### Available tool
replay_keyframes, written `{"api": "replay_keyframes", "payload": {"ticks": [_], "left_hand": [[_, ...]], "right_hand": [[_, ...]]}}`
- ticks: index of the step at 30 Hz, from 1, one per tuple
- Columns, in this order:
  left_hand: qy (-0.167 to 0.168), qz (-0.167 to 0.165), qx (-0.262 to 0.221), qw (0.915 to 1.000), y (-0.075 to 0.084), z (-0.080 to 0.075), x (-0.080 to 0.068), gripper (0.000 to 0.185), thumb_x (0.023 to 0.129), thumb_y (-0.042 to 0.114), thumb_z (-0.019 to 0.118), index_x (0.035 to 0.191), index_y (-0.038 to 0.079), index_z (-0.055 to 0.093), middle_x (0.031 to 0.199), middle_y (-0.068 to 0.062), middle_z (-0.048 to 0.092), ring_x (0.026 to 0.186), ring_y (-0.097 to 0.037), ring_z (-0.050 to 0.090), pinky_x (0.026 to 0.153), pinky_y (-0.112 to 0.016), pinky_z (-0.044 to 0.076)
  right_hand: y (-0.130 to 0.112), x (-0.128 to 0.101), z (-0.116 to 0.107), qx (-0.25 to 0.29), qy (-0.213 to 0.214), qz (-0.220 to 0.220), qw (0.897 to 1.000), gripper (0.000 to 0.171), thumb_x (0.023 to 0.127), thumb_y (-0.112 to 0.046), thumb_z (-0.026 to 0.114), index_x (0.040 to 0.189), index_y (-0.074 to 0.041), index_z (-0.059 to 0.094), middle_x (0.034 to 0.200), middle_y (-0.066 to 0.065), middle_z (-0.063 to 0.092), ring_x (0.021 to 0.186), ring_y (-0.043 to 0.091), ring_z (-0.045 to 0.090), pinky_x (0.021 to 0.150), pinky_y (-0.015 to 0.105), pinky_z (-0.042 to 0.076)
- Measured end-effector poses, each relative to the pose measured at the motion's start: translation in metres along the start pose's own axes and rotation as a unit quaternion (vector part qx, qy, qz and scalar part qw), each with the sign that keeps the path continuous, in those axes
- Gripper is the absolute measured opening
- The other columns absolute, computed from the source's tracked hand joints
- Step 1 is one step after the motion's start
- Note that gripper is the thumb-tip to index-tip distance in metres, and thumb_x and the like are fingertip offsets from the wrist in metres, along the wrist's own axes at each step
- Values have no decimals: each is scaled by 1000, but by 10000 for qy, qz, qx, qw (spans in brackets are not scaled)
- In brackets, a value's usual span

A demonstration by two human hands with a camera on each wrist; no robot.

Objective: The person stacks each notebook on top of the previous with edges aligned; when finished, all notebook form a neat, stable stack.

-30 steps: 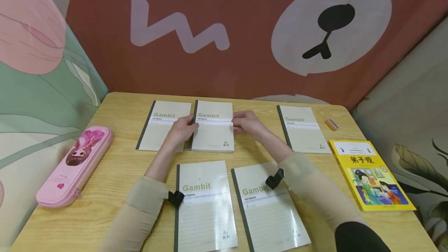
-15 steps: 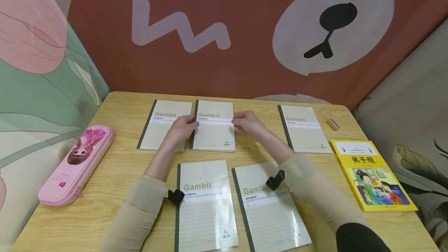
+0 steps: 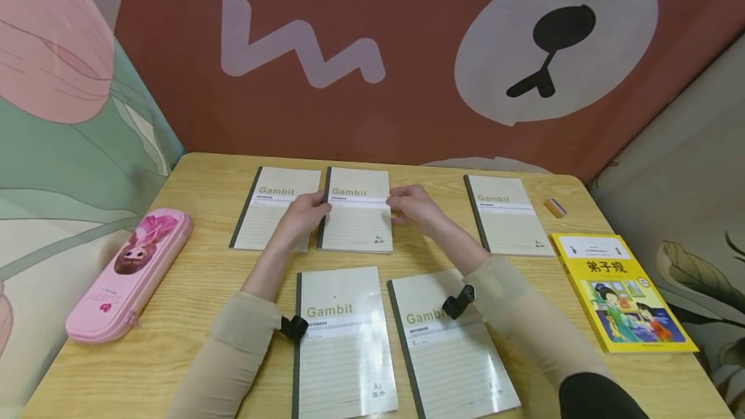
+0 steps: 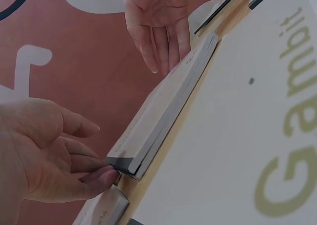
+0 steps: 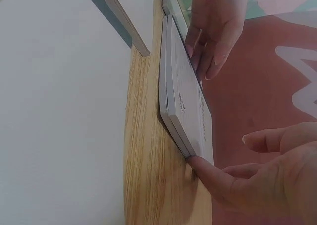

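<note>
Notebooks lie in two rows on the wooden table [image 3: 192, 264], and the middle notebook [image 3: 356, 218] of the far row serves as the landmark. Far to its left, near the table's left edge, lies a pink pencil case [image 3: 129, 275]. Just left of it, almost touching, lies another Gambit notebook [image 3: 269, 209]. The left hand [image 3: 304, 214] rests at the middle notebook's left edge, on its dark spine; in the left wrist view the fingertips [image 4: 101, 178] press against the spine corner with the fingers only lightly bent, and it looks like a touch rather than a clasp, though the angle is poor. The notebook itself lies flat on the table between both hands. In front of it, nearer the person, lie two more Gambit notebooks [image 3: 342, 341] [image 3: 451, 341] side by side. The right hand [image 3: 414, 204] sits at its right edge; in the right wrist view one fingertip [image 5: 200, 166] touches the page-side corner while the other fingers stay loosely extended, holding nothing. Further right, well apart, lies a fourth far-row notebook [image 3: 505, 215], then a small eraser [image 3: 554, 207] and a yellow picture book [image 3: 619, 290].
</note>
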State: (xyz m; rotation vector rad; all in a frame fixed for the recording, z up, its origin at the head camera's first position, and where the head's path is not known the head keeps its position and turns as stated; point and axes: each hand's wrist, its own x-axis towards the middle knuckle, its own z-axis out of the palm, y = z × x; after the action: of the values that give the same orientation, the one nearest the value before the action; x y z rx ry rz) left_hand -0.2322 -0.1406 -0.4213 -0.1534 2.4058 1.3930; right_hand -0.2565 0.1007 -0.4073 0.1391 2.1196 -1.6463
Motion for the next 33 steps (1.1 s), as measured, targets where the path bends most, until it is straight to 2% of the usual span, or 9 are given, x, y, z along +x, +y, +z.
{"api": "replay_keyframes", "payload": {"ticks": [6, 14, 20, 33], "left_hand": [[62, 74, 133, 9999, 1, -1, -2, 60, 108, 25, 46, 160, 1, 29, 169, -16, 29, 159, -32, 25, 129, -49, 28], [-6, 146, 3, 9999, 0, -1, -3, 57, 108, 23, 45, 160, 1, 32, 168, -17, 32, 158, -32, 26, 130, -48, 28], [-36, 124, -16, 9999, -1, -1, -4, 58, 108, 24, 45, 159, 0, 32, 167, -18, 33, 158, -34, 26, 130, -48, 27], [-26, 16, -7, 10000, 0, 0, -4, 59, 108, 25, 46, 159, 0, 33, 167, -18, 33, 158, -34, 26, 130, -49, 26]], "right_hand": [[1, -1, 0, 105, -58, 16, 9999, 56, 103, -7, 52, 154, 10, 36, 169, 16, 29, 145, 35, 47, 114, 48, 50], [2, 0, -1, 148, -51, -23, 9999, 55, 103, -8, 52, 153, 11, 37, 170, 16, 27, 147, 36, 45, 114, 49, 50], [3, -1, -3, 224, -102, -41, 9997, 56, 104, -9, 52, 154, 10, 36, 162, 21, 38, 142, 37, 48, 115, 51, 49], [5, 1, -7, 292, -152, 22, 9995, 57, 102, -6, 53, 154, 9, 36, 166, 18, 33, 141, 36, 47, 115, 49, 50]]}}
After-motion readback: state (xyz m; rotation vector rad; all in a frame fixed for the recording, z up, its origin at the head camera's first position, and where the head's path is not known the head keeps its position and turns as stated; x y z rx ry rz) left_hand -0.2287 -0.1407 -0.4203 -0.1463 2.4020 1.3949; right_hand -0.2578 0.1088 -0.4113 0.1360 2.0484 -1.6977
